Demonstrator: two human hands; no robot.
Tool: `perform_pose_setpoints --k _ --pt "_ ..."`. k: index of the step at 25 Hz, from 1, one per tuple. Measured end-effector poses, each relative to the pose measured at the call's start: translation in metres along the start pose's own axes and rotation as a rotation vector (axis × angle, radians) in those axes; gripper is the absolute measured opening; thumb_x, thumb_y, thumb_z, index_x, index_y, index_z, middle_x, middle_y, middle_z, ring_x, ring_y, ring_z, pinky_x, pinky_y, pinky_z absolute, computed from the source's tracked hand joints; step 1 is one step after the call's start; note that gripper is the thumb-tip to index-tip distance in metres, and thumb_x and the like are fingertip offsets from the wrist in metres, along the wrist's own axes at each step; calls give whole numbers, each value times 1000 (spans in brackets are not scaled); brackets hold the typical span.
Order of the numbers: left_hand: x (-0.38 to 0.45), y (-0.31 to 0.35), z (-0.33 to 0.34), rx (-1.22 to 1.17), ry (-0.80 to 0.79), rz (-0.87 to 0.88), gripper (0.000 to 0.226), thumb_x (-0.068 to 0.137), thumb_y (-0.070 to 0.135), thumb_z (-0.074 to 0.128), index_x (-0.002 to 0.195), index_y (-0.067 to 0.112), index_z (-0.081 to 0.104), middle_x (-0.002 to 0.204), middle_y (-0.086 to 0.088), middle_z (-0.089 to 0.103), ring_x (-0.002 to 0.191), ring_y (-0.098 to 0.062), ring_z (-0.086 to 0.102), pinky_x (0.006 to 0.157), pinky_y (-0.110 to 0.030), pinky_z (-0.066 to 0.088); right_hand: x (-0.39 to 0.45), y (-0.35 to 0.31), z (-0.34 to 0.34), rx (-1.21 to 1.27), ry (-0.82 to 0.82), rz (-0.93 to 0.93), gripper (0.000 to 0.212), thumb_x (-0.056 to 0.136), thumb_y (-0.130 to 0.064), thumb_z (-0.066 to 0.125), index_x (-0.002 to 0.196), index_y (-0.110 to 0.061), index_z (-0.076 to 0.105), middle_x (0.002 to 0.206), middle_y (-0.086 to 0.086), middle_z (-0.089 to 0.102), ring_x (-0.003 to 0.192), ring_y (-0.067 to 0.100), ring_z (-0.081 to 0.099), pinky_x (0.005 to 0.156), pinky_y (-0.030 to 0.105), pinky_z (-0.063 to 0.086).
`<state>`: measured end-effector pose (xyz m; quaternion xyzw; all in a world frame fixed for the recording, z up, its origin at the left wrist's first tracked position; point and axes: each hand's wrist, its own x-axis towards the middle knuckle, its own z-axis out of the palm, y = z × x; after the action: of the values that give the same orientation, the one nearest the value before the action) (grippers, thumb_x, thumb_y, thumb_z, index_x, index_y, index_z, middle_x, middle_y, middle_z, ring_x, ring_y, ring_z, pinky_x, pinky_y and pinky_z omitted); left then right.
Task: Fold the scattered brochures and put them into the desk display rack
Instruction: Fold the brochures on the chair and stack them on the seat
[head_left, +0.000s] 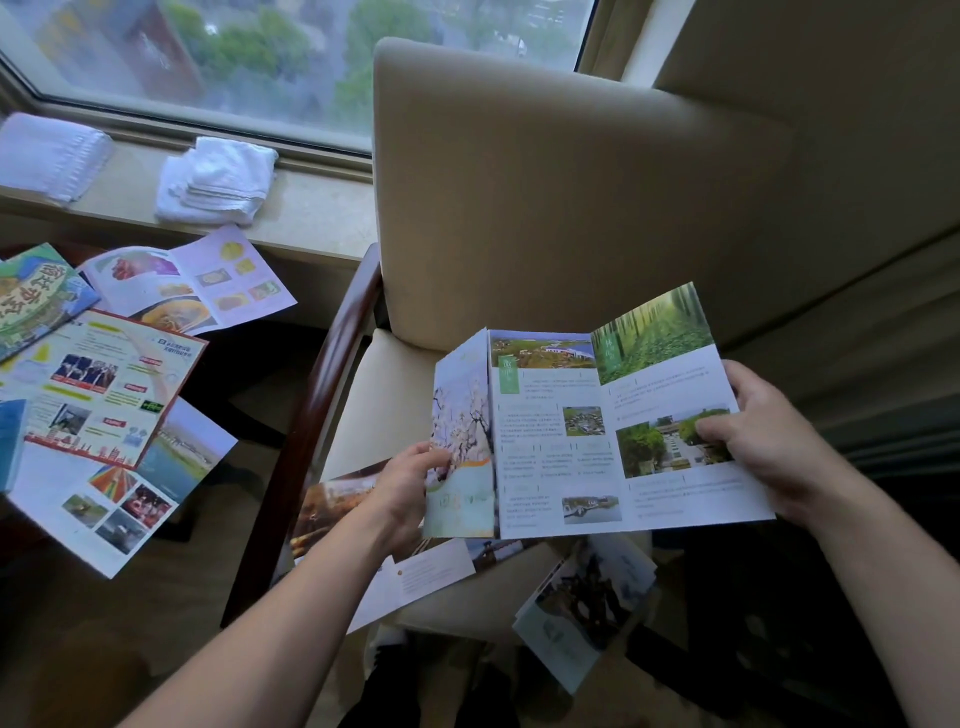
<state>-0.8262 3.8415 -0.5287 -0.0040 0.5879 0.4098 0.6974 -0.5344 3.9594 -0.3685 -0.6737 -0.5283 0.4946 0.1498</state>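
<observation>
I hold a green-and-white brochure spread above the seat of a beige armchair. Its left panel is bent upward and inward. My left hand pinches that left panel near its lower edge. At the right edge, my right hand grips the page with the thumb on top. Two more brochures lie on the seat below: a brown-toned one at the left, and another hanging over the front edge. No display rack is in view.
Several unfolded brochures lie scattered on a dark table at the left, one with food pictures near the sill. Two folded white towels rest on the window sill. The chair's dark wooden armrest stands between table and seat.
</observation>
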Motion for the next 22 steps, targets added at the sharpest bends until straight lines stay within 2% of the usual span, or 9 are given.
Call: perform_pose_setpoints --k 3,8,10,11,13,16,18,20,22 --pt "-2 8 1 34 84 77 12 92 -2 54 98 9 53 108 -19 61 89 -34 62 59 -35 51 -3 0 15 -121 102 -34 56 78 14 51 97 -38 62 95 -7 74 88 19 71 76 44 60" --pt "-19 13 37 101 -201 125 12 90 3 59 101 6 57 98 -14 64 92 -26 60 74 -34 52 -6 -1 58 74 -40 -38 53 80 17 51 104 -29 63 100 1 74 93 24 71 78 47 60" --pt "-22 12 54 45 -257 133 14 84 9 65 96 6 57 95 -11 64 97 -24 58 79 -34 51 -7 -4 73 182 -81 -16 53 80 19 50 104 -25 65 97 3 76 89 25 73 71 43 62" --pt "-23 12 61 5 -280 111 20 79 13 66 96 7 57 98 -11 64 98 -26 58 81 -36 50 -9 -7 80 236 -98 -1 51 82 19 50 103 -24 67 94 3 77 85 22 75 64 38 62" --pt "-24 10 69 -51 -281 66 43 73 18 70 113 6 58 109 -11 70 94 -27 66 81 -39 55 -15 -10 93 311 -151 9 43 89 11 50 102 -24 71 93 -1 79 80 17 76 58 30 60" --pt "-19 6 71 11 -187 99 67 69 15 76 131 12 50 120 -12 72 95 -28 70 89 -45 54 -19 -8 107 441 -270 56 31 101 -11 47 111 -21 74 106 4 79 96 26 75 77 42 63" --pt "-17 6 66 13 -168 128 57 75 6 73 129 6 54 116 -13 73 94 -27 71 85 -42 57 -22 -4 112 506 -292 102 33 105 -30 45 116 -16 72 112 10 77 105 32 72 91 50 58" --pt "-16 10 56 7 -138 149 36 85 -3 64 120 2 59 107 -12 75 83 -23 72 75 -37 58 -17 5 112 283 -138 15 33 100 -41 53 117 -19 71 115 2 75 113 27 68 99 44 53" --pt "-14 15 42 -2 -123 141 25 89 -6 58 110 6 60 106 -15 72 80 -24 70 80 -43 56 -15 13 109 25 43 -48 41 93 -40 66 131 -25 62 130 -5 66 125 18 59 105 37 46"
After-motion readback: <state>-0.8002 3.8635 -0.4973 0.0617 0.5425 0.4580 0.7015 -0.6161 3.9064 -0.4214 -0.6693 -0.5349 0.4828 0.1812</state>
